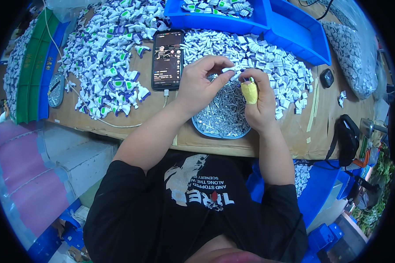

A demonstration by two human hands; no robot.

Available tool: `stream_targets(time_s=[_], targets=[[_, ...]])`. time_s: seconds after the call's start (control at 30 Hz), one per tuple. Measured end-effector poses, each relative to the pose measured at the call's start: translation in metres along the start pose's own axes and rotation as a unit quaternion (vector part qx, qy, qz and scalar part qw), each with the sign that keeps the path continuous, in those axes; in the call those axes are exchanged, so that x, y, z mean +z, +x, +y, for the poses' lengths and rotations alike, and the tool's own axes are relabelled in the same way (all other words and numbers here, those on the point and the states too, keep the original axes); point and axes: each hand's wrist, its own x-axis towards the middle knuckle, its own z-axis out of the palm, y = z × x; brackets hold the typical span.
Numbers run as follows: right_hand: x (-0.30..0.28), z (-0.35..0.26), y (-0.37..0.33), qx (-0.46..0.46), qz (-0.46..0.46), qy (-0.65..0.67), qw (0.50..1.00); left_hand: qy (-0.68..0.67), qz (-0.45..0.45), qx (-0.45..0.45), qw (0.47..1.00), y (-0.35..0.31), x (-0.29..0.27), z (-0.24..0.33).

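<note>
My left hand pinches a small white plastic piece between thumb and fingers. Close beside it, my right hand has its fingers bent in against the thumb, which is wrapped in yellow tape. Whatever lies between those right fingertips is too small to make out. Both hands hover over a blue tray of small silver metal pins. Just beyond them spreads a heap of small white plastic pieces with grey stripes.
A phone with a lit screen and cable lies left of my hands. Farther left is a pile of white, purple and green plastic parts. Blue bins stand at the back. A filled plastic bag and black pouch sit right.
</note>
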Motion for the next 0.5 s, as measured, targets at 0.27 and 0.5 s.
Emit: stream_targets(time_s=[0.27, 0.5], targets=[[-0.002, -0.004, 0.003, -0.012, -0.028, -0.003, 1.0, 0.066, -0.073, 0.0, 0.995, 0.002, -0.006, 0.013], [0.0, -0.005, 0.002, 0.012, -0.016, 0.012, 1.0, 0.075, -0.03, 0.047, 0.996, 0.003, -0.003, 0.01]])
